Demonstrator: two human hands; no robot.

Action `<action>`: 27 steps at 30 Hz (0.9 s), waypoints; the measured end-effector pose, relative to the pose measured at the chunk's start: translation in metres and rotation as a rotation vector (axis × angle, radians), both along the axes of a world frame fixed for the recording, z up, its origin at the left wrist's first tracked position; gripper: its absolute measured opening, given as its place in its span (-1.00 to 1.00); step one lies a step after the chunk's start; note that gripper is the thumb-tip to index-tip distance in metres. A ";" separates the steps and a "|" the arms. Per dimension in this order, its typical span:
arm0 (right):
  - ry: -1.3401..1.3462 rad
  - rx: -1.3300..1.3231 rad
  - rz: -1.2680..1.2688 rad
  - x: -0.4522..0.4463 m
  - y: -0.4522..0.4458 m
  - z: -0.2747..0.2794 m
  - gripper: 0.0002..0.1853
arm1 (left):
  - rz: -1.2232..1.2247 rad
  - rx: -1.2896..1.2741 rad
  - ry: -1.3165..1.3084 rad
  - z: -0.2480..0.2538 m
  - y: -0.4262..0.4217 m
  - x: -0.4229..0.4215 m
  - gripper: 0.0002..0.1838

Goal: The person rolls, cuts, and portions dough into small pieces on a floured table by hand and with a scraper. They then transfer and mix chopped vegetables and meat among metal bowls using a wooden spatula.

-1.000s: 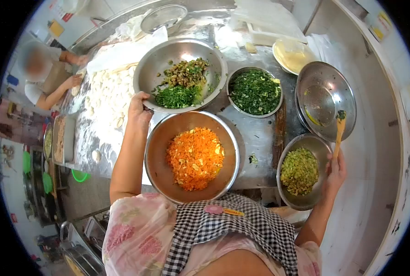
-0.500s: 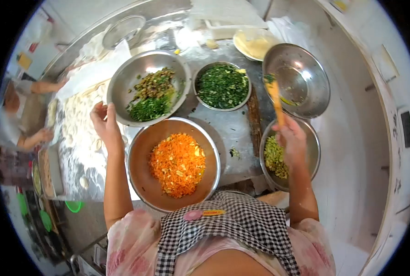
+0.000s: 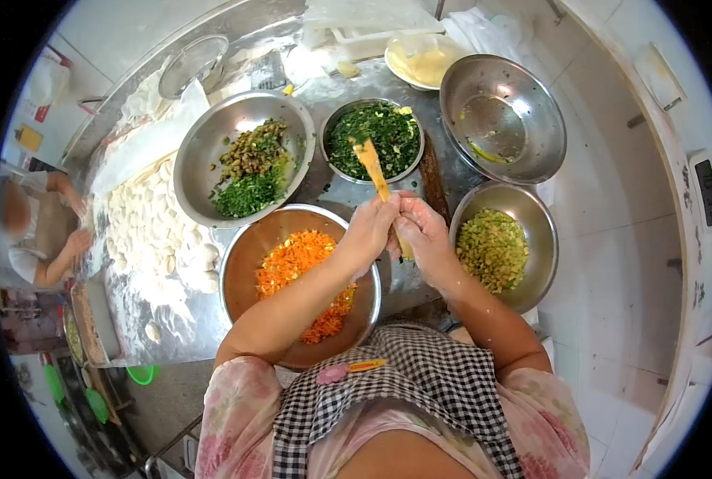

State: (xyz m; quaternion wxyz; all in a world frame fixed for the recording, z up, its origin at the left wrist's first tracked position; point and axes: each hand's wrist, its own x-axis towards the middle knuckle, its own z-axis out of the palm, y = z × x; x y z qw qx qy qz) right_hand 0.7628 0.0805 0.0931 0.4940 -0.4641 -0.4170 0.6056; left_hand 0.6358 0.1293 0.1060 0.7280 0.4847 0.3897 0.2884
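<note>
My left hand (image 3: 369, 231) and my right hand (image 3: 424, 231) meet in front of me, both closed around a wooden spatula (image 3: 370, 164). Its blade, with green bits on it, points up over the edge of the bowl of chopped greens (image 3: 372, 136). Under my left forearm is the bowl of shredded carrot mix (image 3: 296, 259). A wide bowl (image 3: 192, 160) at the upper left holds brown bits and chopped green herbs. To the right of my hands stands a bowl of light green chopped vegetable (image 3: 492, 247).
A used metal bowl (image 3: 504, 120) with scraps sits at the upper right, near a dish of yellow food (image 3: 424, 60). White dough pieces (image 3: 140, 219) lie on the floured table at the left. A co-worker (image 3: 45, 223) stands at the far left.
My left hand has let go of the wide bowl and moved right to the spatula. My right hand has carried the spatula left from the light green vegetable bowl. The view has shifted.
</note>
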 end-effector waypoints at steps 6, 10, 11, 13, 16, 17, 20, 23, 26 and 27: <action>-1.481 0.291 -0.020 0.054 0.029 -0.024 -0.66 | 0.106 -0.296 -0.005 0.009 0.029 -0.019 -0.66; -1.709 -0.021 0.045 0.060 0.069 -0.065 -0.59 | 0.041 -0.282 0.077 0.004 0.033 -0.031 -0.66; -1.708 -0.127 0.059 0.055 0.075 -0.070 -0.59 | 0.033 -0.293 0.058 0.005 0.031 -0.033 -0.66; -1.646 -0.170 0.026 0.053 0.084 -0.076 -0.52 | 0.022 -0.309 0.016 0.005 0.030 -0.039 -0.66; -1.498 -0.252 -0.057 0.049 0.087 -0.069 -0.43 | -0.027 -0.267 0.052 0.015 0.026 -0.053 -0.64; -1.438 -0.278 -0.094 0.047 0.089 -0.063 -0.40 | -0.049 -0.256 0.049 0.016 0.027 -0.059 -0.64; -1.198 -0.362 -0.118 0.049 0.084 -0.046 -0.32 | -0.047 -0.278 0.098 0.022 0.027 -0.076 -0.61; -1.005 -0.230 -0.217 0.045 0.050 -0.019 -0.37 | -0.073 -0.318 0.124 0.027 0.031 -0.088 -0.62; -0.722 0.149 -0.241 0.040 0.006 -0.008 -0.39 | -0.126 -0.315 0.141 0.031 0.038 -0.093 -0.63; -0.809 0.263 -0.198 0.033 -0.001 0.001 -0.39 | -0.136 -0.314 0.149 0.034 0.039 -0.091 -0.63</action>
